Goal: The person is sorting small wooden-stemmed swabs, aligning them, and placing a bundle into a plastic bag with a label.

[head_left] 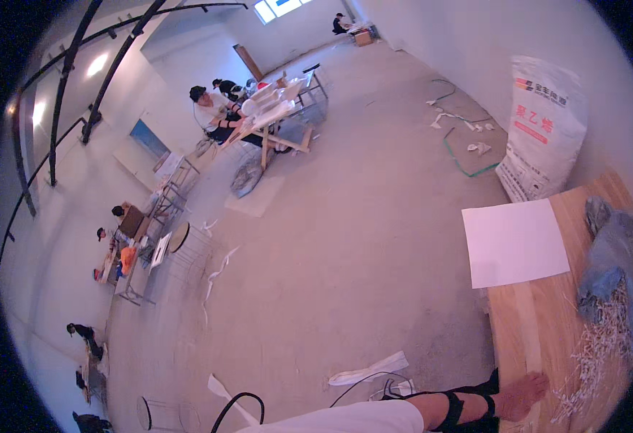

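Note:
My left hand (523,396) rests on the wooden tabletop (515,325) at the lower right, its fingers loosely lying on the surface with nothing visible in them. Black straps (455,411) circle that forearm, below a white sleeve. Just beyond the fingers lies a loose heap of small, thin white pieces (598,350), too small to name. They spread out from the mouth of a crumpled bluish plastic bag (623,252). A blank white sheet (516,243) covers the tabletop's far left corner and overhangs its edge. My right hand is outside the picture.
A tall white printed sack (544,130) stands behind the table. Green strapping (468,169) and white scraps (365,369) litter the concrete floor. Several people sit at work tables (266,108) farther off. A round stool (179,237) stands left; a black cable (240,404) loops near my arm.

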{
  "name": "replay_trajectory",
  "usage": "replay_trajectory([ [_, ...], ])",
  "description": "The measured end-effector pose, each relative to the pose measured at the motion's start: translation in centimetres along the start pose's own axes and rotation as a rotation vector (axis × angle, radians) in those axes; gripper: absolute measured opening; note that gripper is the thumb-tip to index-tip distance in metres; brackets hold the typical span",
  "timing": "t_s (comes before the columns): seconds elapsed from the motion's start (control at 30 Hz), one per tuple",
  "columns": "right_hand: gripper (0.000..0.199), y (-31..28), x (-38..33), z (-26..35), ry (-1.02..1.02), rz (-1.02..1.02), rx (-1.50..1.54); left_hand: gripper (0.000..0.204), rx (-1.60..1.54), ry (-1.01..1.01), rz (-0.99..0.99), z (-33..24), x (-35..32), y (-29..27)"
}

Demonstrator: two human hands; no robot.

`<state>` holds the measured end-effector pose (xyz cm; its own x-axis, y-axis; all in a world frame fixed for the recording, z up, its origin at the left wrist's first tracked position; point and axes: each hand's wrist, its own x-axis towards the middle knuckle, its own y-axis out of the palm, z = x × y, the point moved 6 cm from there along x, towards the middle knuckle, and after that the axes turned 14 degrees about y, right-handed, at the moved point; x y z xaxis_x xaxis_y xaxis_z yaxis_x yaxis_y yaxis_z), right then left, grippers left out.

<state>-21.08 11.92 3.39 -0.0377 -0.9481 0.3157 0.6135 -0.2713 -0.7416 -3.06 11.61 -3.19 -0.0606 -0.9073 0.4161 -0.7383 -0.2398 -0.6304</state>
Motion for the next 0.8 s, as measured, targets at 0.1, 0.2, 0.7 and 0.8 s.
replay_trajectory([
  [0.1,0.042,-0.8,-0.4,2.2,0.037,-0.026,-0.063,0.054,0.026,0.005,-0.009,-0.2,0.2,-0.5],
  [0.2,0.039,-0.9,-0.4,2.9,0.079,-0.025,-0.102,0.053,0.075,0.010,0.026,-0.6,0.3,-0.8],
  [0.7,0.041,5.8,-0.8,-11.0,0.202,0.044,0.473,0.054,-0.055,-0.031,0.072,1.1,-0.7,0.0],
  [0.8,0.022,5.0,-0.2,-5.6,0.087,0.155,0.088,0.047,0.122,0.095,-0.202,0.9,-1.8,-3.0],
])
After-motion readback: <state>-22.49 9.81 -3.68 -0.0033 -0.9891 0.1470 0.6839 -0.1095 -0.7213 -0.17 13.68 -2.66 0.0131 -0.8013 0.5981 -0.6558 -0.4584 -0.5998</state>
